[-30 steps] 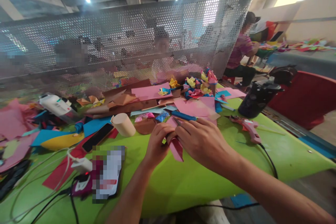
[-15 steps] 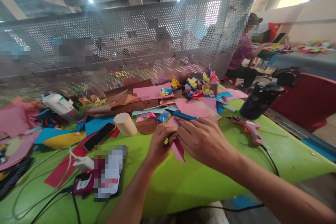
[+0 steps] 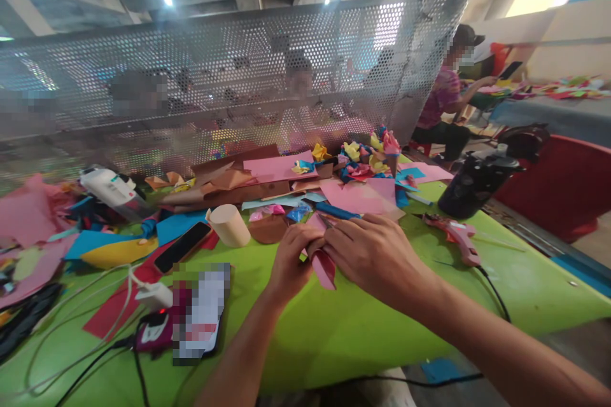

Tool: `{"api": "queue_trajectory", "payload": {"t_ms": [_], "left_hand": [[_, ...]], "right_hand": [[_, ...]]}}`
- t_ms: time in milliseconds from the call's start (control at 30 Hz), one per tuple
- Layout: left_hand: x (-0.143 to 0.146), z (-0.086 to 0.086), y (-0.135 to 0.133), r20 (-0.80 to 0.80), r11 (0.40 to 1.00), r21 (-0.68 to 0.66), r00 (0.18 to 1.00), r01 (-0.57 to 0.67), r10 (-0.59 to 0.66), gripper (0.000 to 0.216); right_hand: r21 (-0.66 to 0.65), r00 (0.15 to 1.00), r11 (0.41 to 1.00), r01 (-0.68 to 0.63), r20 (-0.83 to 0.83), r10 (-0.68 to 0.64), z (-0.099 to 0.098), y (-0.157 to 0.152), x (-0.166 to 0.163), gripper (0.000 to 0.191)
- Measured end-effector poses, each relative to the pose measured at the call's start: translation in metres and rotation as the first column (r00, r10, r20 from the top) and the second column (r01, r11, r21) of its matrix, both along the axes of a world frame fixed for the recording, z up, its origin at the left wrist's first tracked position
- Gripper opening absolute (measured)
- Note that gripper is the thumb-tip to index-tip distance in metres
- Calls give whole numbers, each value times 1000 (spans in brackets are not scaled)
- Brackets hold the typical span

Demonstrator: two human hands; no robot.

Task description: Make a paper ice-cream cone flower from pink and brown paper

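A curled strip of pink paper (image 3: 324, 269) is pinched between my two hands, above the green tabletop. My left hand (image 3: 293, 261) is closed on its left side, with the thumb and fingers bent around it. Fingers curled, my right hand (image 3: 372, 251) grips the same paper from the right and hides part of it. A thin, dark pointed thing shows by the right fingertips; its kind is unclear. Just beyond the hands lie a blue rod-like thing (image 3: 337, 210) and a pink paper sheet (image 3: 360, 196).
A glue gun (image 3: 461, 237) and a dark bottle (image 3: 477, 184) stand right. Left are a cardboard tube (image 3: 230, 226), two phones (image 3: 182, 248), cables and a power strip (image 3: 153, 332). Paper flowers (image 3: 367, 156) lie before a perforated metal screen (image 3: 238, 89). Another person (image 3: 443, 95) sits far right.
The view has shifted slightly. Both hands keep their hold on the pink paper, with hardly any movement. The person at far right has raised a hand with a dark flat object.
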State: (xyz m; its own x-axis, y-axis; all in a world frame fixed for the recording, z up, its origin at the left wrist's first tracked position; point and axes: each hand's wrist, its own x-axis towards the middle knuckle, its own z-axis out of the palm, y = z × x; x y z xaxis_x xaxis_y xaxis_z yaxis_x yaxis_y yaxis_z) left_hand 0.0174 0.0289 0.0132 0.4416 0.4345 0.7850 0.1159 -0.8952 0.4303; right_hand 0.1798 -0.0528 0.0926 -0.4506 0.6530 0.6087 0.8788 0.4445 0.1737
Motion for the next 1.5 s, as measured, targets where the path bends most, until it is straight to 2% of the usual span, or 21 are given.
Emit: {"api": "queue_trajectory", "payload": {"t_ms": [200,400,500,600,667,767,900,1033,1200,1367,1500], "left_hand": [[1,-1,0,-1,1000,-9,1000,4,-4,18],[2,0,-1,-14,999,-43,1000,15,-16,17],[1,-1,-2,1,994,-99,999,34,-34,17],[0,-3,-3,23,972,-223,997,74,-70,18],[-1,-4,-4,57,926,-354,991,134,-122,26],[-2,-4,-5,119,823,-523,975,220,-185,37],[-4,0,-6,146,723,-642,966,256,-213,30],[-8,2,-5,192,646,-701,952,302,-237,31],[-10,-4,0,235,578,-757,952,305,-194,36],[-11,-7,2,283,474,-810,938,345,-198,38],[-12,-8,2,340,385,-833,916,398,-211,44]], "right_hand": [[-34,1000,999,12,23,-11,4,-4,0,16],[-4,999,1000,11,33,-11,1,-2,-3,16],[-23,1000,1000,-6,-4,5,2,-2,-2,15],[-55,995,998,-13,-97,8,5,-3,3,13],[-79,981,996,-28,-193,13,7,-3,9,12],[-129,942,988,-79,-334,32,6,-4,20,13],[-216,869,967,-134,-494,10,4,-7,32,16],[-296,779,935,-197,-626,-34,-1,-10,40,22],[-353,651,913,-204,-746,-143,-17,-12,50,33],[-407,478,882,-239,-840,-258,-32,-13,58,30],[-382,396,882,-277,-881,-258,-37,-10,61,30]]}}
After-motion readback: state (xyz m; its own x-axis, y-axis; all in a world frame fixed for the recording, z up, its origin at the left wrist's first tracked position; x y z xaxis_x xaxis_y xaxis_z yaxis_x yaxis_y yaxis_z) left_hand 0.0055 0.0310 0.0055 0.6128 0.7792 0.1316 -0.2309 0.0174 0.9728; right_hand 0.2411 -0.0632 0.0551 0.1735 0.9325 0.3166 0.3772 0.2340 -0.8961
